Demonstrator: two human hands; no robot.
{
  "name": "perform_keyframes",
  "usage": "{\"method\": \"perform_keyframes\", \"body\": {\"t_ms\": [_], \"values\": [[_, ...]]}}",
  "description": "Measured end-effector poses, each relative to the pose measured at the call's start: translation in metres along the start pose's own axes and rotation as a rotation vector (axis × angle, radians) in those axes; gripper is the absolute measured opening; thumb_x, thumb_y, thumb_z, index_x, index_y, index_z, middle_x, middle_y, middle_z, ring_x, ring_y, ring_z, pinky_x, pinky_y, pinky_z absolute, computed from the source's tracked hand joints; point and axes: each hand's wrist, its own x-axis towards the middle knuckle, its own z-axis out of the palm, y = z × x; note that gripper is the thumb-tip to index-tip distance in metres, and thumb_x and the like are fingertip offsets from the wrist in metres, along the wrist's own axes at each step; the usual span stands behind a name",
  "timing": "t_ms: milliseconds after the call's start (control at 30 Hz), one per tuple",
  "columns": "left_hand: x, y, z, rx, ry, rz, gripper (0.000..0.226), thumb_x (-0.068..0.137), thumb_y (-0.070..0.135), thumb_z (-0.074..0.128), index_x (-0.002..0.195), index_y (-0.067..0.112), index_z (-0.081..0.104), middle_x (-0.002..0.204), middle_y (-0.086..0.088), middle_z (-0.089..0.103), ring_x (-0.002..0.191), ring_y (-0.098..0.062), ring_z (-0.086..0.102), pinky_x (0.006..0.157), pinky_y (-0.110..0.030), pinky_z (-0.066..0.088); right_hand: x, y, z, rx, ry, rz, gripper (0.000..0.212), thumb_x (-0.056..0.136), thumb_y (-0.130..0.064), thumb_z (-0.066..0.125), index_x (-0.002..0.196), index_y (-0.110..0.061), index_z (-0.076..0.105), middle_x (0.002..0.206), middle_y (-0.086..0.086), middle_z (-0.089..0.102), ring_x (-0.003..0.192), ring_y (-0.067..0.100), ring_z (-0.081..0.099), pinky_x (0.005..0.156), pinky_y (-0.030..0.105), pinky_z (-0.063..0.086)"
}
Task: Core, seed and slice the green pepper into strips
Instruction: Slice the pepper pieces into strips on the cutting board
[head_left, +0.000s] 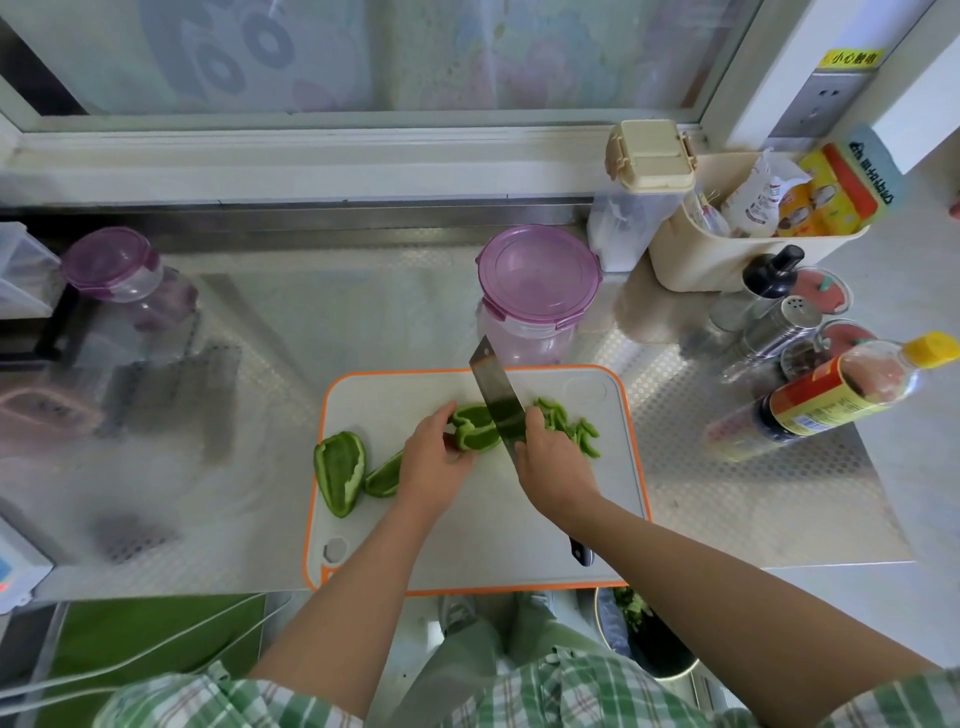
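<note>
At frame centre, the left hand pinches the hollow green pepper piece and the right hand grips the steel cleaver. If the pepper slips, the blade may cut the left hand.

Domestic kitchen. A perforated steel counter beneath a window carries an orange-rimmed cutting board, purple-lidded storage jars, a sauce bottle, a metal shaker and a cream bin of seasoning packets.

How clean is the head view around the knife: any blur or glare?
Head view: knife and pepper piece are sharp and evenly lit; its blade mirrors green; the steel counter at left is smeared with reflections; frame edges bow.
</note>
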Motion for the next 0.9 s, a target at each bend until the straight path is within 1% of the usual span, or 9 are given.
{"method": "perform_keyframes", "body": {"t_ms": [100,233,300,467,567,633,700,800,900], "values": [[-0.003,0.003,-0.004,-0.078,-0.014,-0.003,0.064,0.081,0.005,0.075,0.139,0.010,0.050,0.112,-0.004,0.063,0.090,-0.014,0.065,0.081,-0.015,0.050,0.000,0.000,0.002,0.001,0.004,0.003,0.017,0.100,-0.018,0.040,0.116,-0.012,0.036,0.079,0.007,0.059,0.068,0.026,0.058,0.053,0.034,0.041],[-0.001,0.012,-0.004,-0.098,0.041,0.045,0.062,0.073,0.012,0.084,0.130,0.013,0.060,0.100,-0.002,0.069,0.087,-0.017,0.068,0.088,-0.029,0.054,0.003,0.000,0.001,-0.021,0.002,0.013,0.016,0.100,-0.015,0.041,0.116,-0.013,0.037,0.079,0.008,0.060,0.066,0.026,0.058,0.051,0.034,0.040],[0.000,0.014,-0.002,-0.089,0.062,0.072,0.061,0.071,0.017,0.086,0.128,0.015,0.062,0.104,-0.001,0.069,0.089,-0.015,0.068,0.086,-0.029,0.055,0.003,0.000,0.001,-0.050,0.000,0.022,0.016,0.098,-0.011,0.042,0.113,-0.013,0.037,0.078,0.007,0.060,0.064,0.024,0.057,0.048,0.033,0.040],[0.003,0.011,0.001,-0.110,0.061,0.112,0.059,0.073,0.013,0.084,0.127,0.012,0.061,0.117,0.000,0.064,0.090,-0.011,0.065,0.076,-0.010,0.052,0.007,-0.004,0.005,-0.142,-0.019,0.036,0.023,0.094,-0.002,0.041,0.113,-0.012,0.034,0.070,0.003,0.047,0.063,0.024,0.050,0.043,0.028,0.027],[0.005,0.007,0.000,-0.115,0.059,0.095,0.060,0.074,0.014,0.084,0.129,0.012,0.060,0.121,0.000,0.063,0.093,-0.012,0.066,0.083,-0.014,0.052,0.011,-0.008,0.012,-0.178,-0.021,0.036,0.028,0.091,0.002,0.042,0.114,-0.012,0.033,0.069,0.001,0.042,0.064,0.025,0.049,0.049,0.033,0.036],[0.006,0.003,-0.001,-0.131,0.054,0.088,0.059,0.075,0.013,0.082,0.130,0.010,0.058,0.122,-0.002,0.061,0.096,-0.013,0.065,0.082,-0.008,0.049,0.014,-0.009,0.016,-0.190,-0.027,0.039,0.029,0.090,0.003,0.042,0.113,-0.013,0.032,0.073,0.002,0.046,0.065,0.025,0.049,0.054,0.036,0.040],[0.006,0.000,-0.002,-0.159,0.052,0.076,0.057,0.079,0.009,0.079,0.131,0.006,0.056,0.125,-0.005,0.060,0.100,-0.013,0.064,0.081,-0.003,0.047,0.018,-0.008,0.017,-0.172,-0.023,0.048,0.026,0.091,0.001,0.042,0.111,-0.013,0.033,0.074,0.003,0.047,0.065,0.025,0.050,0.053,0.035,0.039],[0.003,-0.004,-0.002,-0.220,0.048,0.056,0.053,0.085,0.003,0.072,0.134,0.003,0.052,0.128,-0.006,0.056,0.105,-0.014,0.061,0.085,-0.006,0.047,0.023,-0.002,0.016,-0.092,-0.019,0.051,0.021,0.096,-0.007,0.042,0.115,-0.012,0.035,0.078,0.007,0.053,0.066,0.027,0.052,0.054,0.035,0.040],[0.000,-0.007,-0.002,-0.235,0.054,0.063,0.049,0.088,0.004,0.068,0.134,0.005,0.052,0.126,-0.002,0.056,0.106,-0.013,0.061,0.086,-0.006,0.047,0.024,0.001,0.014,-0.034,-0.018,0.062,0.023,0.100,-0.015,0.040,0.121,-0.010,0.033,0.081,0.009,0.054,0.069,0.029,0.052,0.055,0.035,0.039]]}}
